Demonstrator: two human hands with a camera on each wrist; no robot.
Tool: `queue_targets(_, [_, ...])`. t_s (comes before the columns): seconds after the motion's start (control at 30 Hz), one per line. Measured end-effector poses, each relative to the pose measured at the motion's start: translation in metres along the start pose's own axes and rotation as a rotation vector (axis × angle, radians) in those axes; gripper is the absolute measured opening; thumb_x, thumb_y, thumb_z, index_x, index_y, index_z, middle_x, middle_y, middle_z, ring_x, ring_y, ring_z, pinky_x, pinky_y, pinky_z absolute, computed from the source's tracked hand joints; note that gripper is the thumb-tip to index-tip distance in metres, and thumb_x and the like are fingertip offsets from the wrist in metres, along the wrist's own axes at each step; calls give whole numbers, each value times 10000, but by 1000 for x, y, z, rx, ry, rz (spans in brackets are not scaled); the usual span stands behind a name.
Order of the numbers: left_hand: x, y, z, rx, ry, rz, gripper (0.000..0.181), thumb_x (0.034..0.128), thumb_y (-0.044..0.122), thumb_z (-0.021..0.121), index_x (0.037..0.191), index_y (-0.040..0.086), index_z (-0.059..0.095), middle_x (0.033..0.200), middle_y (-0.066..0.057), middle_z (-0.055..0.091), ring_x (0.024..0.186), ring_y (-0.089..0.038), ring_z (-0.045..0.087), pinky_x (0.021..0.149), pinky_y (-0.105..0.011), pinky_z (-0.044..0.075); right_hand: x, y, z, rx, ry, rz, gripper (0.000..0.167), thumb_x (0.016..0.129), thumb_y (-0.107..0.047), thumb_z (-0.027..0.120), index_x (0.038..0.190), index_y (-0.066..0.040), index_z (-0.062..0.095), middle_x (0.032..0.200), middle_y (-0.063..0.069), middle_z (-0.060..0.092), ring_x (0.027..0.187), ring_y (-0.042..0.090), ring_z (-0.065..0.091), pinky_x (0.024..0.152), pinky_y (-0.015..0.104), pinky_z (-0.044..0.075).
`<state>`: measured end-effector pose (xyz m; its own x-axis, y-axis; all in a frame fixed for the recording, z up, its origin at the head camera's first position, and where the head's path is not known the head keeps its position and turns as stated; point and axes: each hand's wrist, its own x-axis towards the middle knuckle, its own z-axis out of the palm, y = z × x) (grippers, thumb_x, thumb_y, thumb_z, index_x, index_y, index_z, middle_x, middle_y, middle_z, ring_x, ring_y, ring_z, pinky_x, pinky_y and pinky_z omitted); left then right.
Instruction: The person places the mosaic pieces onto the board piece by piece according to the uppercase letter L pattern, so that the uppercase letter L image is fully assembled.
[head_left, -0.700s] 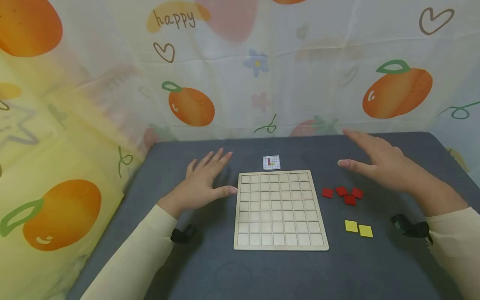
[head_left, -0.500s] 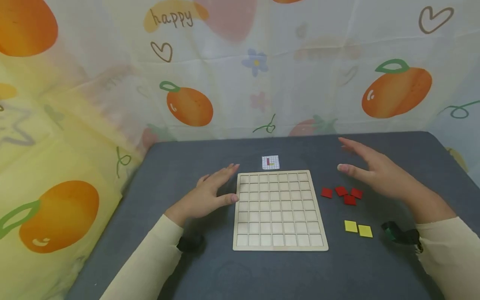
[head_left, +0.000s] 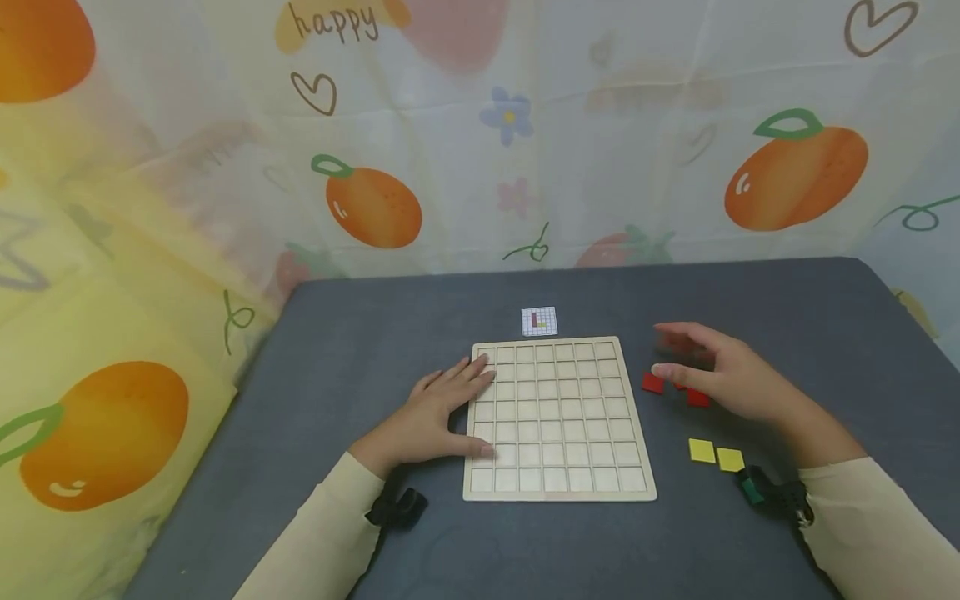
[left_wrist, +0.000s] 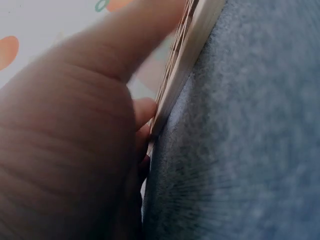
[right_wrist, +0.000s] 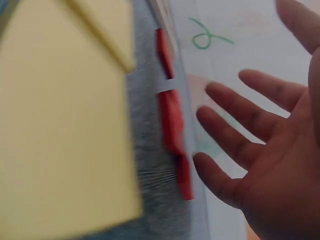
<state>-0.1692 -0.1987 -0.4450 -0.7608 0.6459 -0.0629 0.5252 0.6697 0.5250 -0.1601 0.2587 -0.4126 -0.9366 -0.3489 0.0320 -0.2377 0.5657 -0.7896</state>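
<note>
A wooden grid board point(head_left: 555, 496) lies on the dark table. My left hand point(head_left: 431, 421) rests on the board's left edge, fingers spread and thumb apart; in the left wrist view the hand point(left_wrist: 65, 130) is beside the board's side point(left_wrist: 185, 60). My right hand point(head_left: 738, 379) is above the red squares point(head_left: 652, 383), partly hiding them, fingers spread and holding nothing. In the right wrist view, the red squares point(right_wrist: 171, 120) stand beside the hand's open fingers point(right_wrist: 225, 135). Two yellow squares point(head_left: 702, 451) lie nearer the front; one looms large in the right wrist view point(right_wrist: 65, 140).
Behind the board lies a small printed card point(head_left: 539, 321) with a grid and a red and yellow pattern. A patterned curtain point(head_left: 450, 133) hangs along the table's back, and yellow cloth point(head_left: 120, 333) is at the left. Each wrist carries a black strap point(head_left: 397, 508).
My left hand has come down and to the right, onto the board's left edge. My right hand has lowered over the red squares, now covering some of them.
</note>
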Motion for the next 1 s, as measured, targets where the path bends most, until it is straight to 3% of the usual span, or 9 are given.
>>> queue_targets(0.13, [1,0,0,27,-13,5,1156,871,745,798,1753,240,246,1809,95,63,1654,-178,6,1260,-628,45,0,9,8,-18,-1,24,641,1026,-283,815,1556,-22,566,1446,183,636,1329,378,558,1051,612,454])
queue_targets(0.33, [2,1,0,29,-7,3,1128,890,714,801,1753,237,252,1810,87,71,1655,-182,16,1264,-618,39,1,24,14,-96,-4,-41,475,998,-272,848,1402,-58,716,1354,102,623,1254,310,527,1010,533,456])
queue_targets(0.67, [1,-1,1,33,5,-12,1100,901,711,788,1750,242,270,1807,103,77,1654,-178,29,1266,-606,44,5,25,16,-149,0,-95,232,998,-135,833,1227,-111,805,1285,77,607,1225,324,500,977,586,424])
queue_targets(1.0, [0,-1,2,28,0,-5,1100,902,725,778,1751,245,270,1806,105,83,1655,-180,28,1269,-598,42,1,22,21,-122,30,-46,225,1000,-179,840,1210,-130,777,1229,46,678,1090,242,574,906,432,481])
